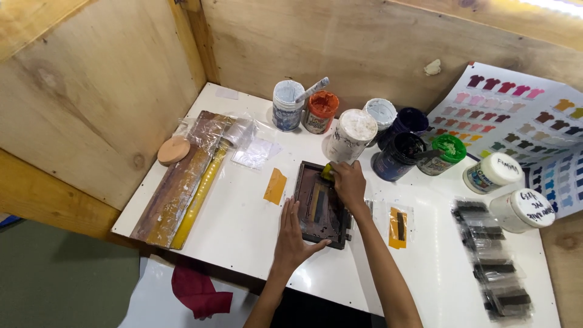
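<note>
A small dark screen-printing frame (306, 182) lies flat on the white table (237, 218). My left hand (293, 234) rests spread on the frame's near left edge, holding it down. My right hand (349, 183) is at the frame's far right corner, closed on a small yellowish tool (327, 172) that presses on the screen. A yellow-orange patch (275, 186) lies left of the frame, and another orange patch with a dark stripe (398, 227) lies to the right.
Several paint jars stand behind the frame: white (288, 104), orange (320, 112), dark blue (398, 155), green-lidded (446, 153). Long wooden and yellow bars (182, 182) wrapped in plastic lie at left. A colour chart (516, 121) leans at right; bagged dark strips (495, 267) lie below it.
</note>
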